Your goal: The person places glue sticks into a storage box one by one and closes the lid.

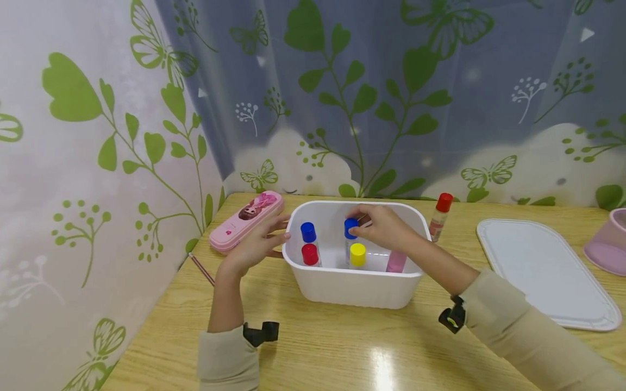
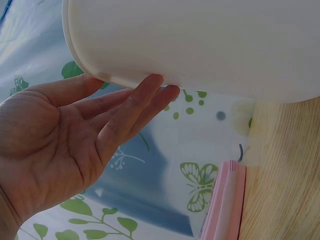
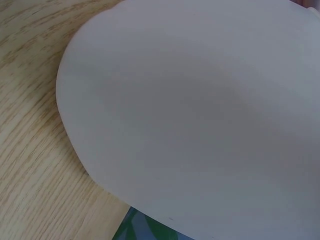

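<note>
A white plastic bin point(image 1: 342, 285) stands on the wooden table and holds several small bottles with coloured caps: blue point(image 1: 308, 232), red point(image 1: 310, 254), yellow point(image 1: 357, 254) and a pink one point(image 1: 396, 262). My right hand point(image 1: 379, 224) reaches into the bin and pinches a blue-capped bottle point(image 1: 350, 228) by its top. My left hand point(image 1: 259, 244) rests with straight fingers point(image 2: 145, 102) against the bin's left wall point(image 2: 200, 45). The right wrist view shows only the bin's white wall point(image 3: 200, 125) and the table.
A pink pencil case point(image 1: 246, 220) lies left of the bin, and a thin stick point(image 1: 201, 269) lies near the table's left edge. A red-capped bottle point(image 1: 441, 215) stands behind the bin. A white lid point(image 1: 543, 271) and a pink tub point(image 1: 608, 241) sit at the right.
</note>
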The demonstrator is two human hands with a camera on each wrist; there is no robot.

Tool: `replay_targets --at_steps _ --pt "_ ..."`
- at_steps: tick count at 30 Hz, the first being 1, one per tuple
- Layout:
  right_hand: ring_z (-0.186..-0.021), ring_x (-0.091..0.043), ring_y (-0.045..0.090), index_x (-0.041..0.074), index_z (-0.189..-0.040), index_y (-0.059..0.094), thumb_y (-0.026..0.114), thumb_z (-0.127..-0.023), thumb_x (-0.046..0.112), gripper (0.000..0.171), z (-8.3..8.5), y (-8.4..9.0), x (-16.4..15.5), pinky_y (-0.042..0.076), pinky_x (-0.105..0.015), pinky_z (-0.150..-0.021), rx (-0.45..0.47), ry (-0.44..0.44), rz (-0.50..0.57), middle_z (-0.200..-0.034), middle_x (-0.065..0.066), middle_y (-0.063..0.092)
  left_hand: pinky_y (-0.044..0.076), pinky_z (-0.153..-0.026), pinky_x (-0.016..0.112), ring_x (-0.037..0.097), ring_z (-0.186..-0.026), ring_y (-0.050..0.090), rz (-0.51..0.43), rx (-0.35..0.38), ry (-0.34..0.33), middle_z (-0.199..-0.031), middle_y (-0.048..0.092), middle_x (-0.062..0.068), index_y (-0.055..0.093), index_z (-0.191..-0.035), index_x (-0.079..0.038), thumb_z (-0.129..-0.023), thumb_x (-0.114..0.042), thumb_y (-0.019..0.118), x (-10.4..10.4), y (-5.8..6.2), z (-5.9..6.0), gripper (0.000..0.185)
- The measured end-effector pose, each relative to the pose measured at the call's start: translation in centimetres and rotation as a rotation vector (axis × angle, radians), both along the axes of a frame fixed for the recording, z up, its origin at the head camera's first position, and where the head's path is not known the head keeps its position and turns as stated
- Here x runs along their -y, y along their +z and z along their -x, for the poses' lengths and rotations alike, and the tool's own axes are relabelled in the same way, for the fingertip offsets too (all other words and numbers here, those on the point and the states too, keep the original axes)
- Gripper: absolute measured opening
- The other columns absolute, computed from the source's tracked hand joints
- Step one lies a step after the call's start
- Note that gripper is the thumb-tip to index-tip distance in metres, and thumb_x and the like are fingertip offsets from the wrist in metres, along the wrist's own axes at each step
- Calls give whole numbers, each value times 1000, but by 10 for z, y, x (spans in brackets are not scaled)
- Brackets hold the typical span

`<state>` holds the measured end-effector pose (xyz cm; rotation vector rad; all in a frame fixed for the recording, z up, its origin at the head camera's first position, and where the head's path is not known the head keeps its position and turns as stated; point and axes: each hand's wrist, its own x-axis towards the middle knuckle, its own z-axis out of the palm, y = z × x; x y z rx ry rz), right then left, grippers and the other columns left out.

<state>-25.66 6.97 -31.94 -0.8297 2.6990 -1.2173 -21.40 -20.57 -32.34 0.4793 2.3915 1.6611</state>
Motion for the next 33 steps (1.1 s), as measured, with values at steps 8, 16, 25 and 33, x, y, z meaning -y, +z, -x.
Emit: replay_targets --at_steps 8,16,25,33 --pt "-93 -26 59 0 -111 60 65 -86 10 28 -1 1 0 51 -33 -80 -8 -9 -25 -101 -12 63 49 -83 43 36 -120 42 -12 8 0 -140 34 20 28 -142 -1 -95 -10 49 1 0 0 52" --pt "-93 -26 59 0 -112 60 65 -86 11 29 -2 3 1 50 -34 -81 -24 -11 -39 -103 -11 63 48 -84 45 36 -119 43 -7 12 3 -140 34 21 28 -143 -2 -96 -10 49 1 1 1 52" --pt "-95 -26 59 0 -111 61 64 -86 12 28 -2 4 2 51 -35 -81 -57 -10 -63 -103 -11 63 49 -83 44 36 -119 44 -5 4 0 -140 34 20 28 -143 -2 -96 -10 49 1 2 0 52" --pt "-98 -26 58 0 -113 59 62 -88 15 29 -2 15 -12 51 -37 -80 -78 -23 -37 -109 -12 61 46 -85 48 36 -118 44 -4 4 -4 -140 35 21 29 -142 -2 -96 -10 48 1 1 0 51"
